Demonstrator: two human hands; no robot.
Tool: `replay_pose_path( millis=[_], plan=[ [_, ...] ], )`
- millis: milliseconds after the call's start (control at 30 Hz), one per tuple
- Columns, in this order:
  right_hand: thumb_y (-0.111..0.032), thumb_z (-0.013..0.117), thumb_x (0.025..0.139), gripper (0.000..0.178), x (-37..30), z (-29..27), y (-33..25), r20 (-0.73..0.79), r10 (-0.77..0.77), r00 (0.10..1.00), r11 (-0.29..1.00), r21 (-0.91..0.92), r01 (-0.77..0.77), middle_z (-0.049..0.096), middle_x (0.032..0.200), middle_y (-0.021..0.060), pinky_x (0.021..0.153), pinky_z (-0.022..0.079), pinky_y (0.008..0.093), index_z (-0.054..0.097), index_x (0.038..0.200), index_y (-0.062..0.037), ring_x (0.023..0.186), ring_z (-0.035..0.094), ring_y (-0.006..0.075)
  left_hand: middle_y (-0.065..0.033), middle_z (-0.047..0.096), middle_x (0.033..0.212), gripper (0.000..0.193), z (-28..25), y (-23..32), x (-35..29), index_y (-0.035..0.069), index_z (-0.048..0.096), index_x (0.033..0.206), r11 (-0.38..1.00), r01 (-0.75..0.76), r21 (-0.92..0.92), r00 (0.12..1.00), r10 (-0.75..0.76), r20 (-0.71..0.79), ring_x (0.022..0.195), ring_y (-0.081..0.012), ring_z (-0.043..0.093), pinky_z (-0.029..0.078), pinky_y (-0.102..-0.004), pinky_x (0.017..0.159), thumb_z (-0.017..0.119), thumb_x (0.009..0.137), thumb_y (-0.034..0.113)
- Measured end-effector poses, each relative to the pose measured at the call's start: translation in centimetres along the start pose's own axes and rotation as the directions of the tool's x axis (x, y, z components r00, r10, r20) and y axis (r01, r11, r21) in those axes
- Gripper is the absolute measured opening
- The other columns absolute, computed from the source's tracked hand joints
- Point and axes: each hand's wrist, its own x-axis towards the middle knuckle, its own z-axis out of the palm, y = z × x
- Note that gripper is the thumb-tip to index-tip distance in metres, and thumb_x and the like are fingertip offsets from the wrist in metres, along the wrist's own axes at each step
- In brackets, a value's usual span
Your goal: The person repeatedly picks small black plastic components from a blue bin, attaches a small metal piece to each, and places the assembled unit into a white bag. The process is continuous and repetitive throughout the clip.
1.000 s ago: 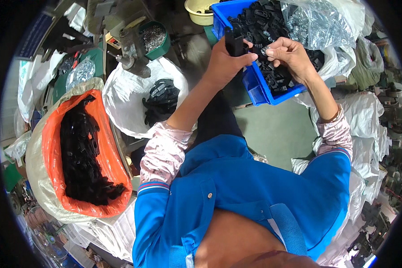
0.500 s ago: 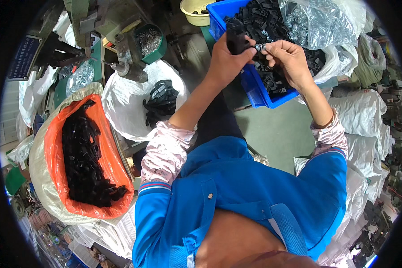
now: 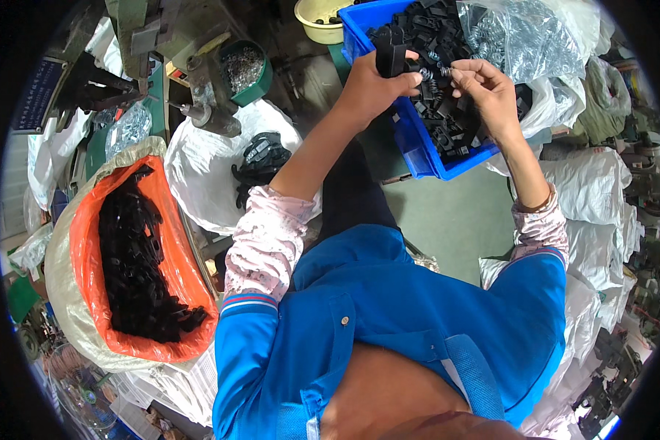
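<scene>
A: Hands?

B: Left hand (image 3: 374, 92) clasped round a black part (image 3: 391, 53). Right hand (image 3: 491, 99) pinching a spring (image 3: 445, 72) at its fingertips, close beside the part, both above the blue bin (image 3: 412, 147).

A: Risks?

B: Spring small, grip narrow. A loosened pinch could let it ping off; my guess, lost among the loose pieces (image 3: 447, 121) below.

A: Edges, room?

B: Bin's left wall runs beneath left hand; dipping could knock it. Clear bag (image 3: 524, 44) crowds the far right. White sack (image 3: 198, 165) beyond left forearm. Better room bodyward, over floor (image 3: 455, 213).
</scene>
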Motion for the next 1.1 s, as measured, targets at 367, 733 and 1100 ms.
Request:
replay_pose_path(
  millis=[367, 733, 1100],
  plan=[
    [-0.007, 0.065, 0.084, 0.011, 0.7, 4.5, -3.1, 0.278, -0.186, 0.942, 0.902, -0.331, 0.276, 0.067, 0.083, 0.0026, 0.065, 0.047, 0.02, 0.067, 0.092, 0.0009, 0.07, 0.057, 0.0049, -0.0015, 0.067, 0.087, 0.029, -2.4, 1.2, -4.0, 0.004, 0.067, 0.099, 0.945, -0.171, 0.279, 0.98, 0.191, -0.047, 0.079, -0.0096, 0.06, 0.049, -0.0261, 0.075, 0.078, 0.074, 0.015],
    [-0.006, 0.064, 0.083, 0.014, 3.1, 16.7, -5.8, 0.692, -0.338, 0.638, 0.734, -0.23, 0.638, 0.065, 0.083, 0.0092, 0.067, 0.049, 0.0302, 0.061, 0.095, 0.0011, 0.073, 0.063, 0.0193, -0.0056, 0.065, 0.092, 0.035, -8.2, 2.5, -12.0, 0.004, 0.057, 0.107, 0.918, -0.294, 0.265, 0.824, 0.384, -0.417, 0.082, -0.0135, 0.062, 0.049, -0.0268, 0.076, 0.073, 0.076, 0.005],
    [-0.011, 0.061, 0.089, 0.026, -0.8, 28.2, -1.5, 0.785, 0.052, 0.617, 0.932, 0.183, -0.312, 0.064, 0.096, 0.006, 0.08, 0.051, 0.0288, 0.058, 0.112, 0.0002, 0.088, 0.061, 0.0137, -0.0087, 0.068, 0.096, 0.015, -14.7, 3.4, -19.9, -0.002, 0.06, 0.094, 0.896, -0.408, 0.174, 0.503, 0.38, -0.776, 0.077, -0.0096, 0.061, 0.048, -0.0224, 0.071, 0.066, 0.081, 0.002]
  ],
)
